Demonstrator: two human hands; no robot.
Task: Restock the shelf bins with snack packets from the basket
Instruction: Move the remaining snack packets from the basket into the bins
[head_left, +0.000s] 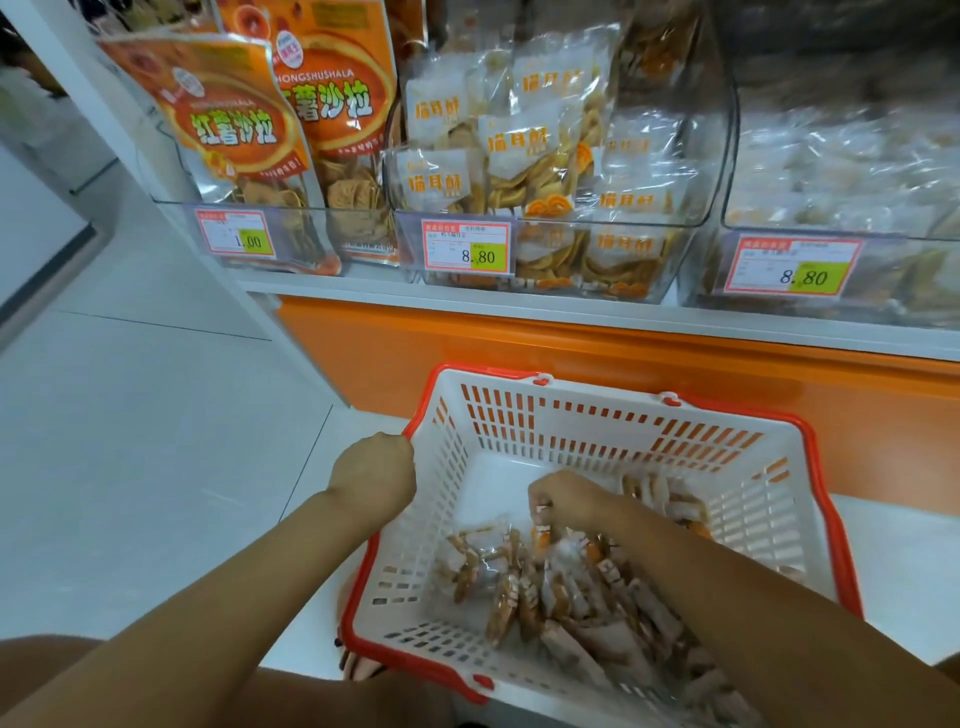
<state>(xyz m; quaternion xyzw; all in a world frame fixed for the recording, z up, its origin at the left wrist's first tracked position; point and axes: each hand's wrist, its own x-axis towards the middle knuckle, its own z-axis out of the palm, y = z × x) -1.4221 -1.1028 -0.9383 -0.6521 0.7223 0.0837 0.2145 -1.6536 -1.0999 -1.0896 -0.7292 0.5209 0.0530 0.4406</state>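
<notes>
The left hand (374, 475) reaches forward, its grip curled round the rim of the red-rimmed white plastic basket (519, 415). The right hand (569, 501) dips inside, its grip pinching clear snack packets (519, 587) piled there.

Front orange bag (228, 130): 红薯沙拉 in large characters, HONGSHUSHALA arched above
Rear orange bag (332, 98): same two markings
Clear packets (519, 145) in middle bin (670, 260): 猫耳酥 in orange
Left price tag (236, 234) on left bin (296, 228): 1.00
Middle price tag (466, 250) on middle bin: 8.80
Right price tag (792, 267) on right bin (893, 291): 8.80
Small print on all three tags too blurred to read
</notes>
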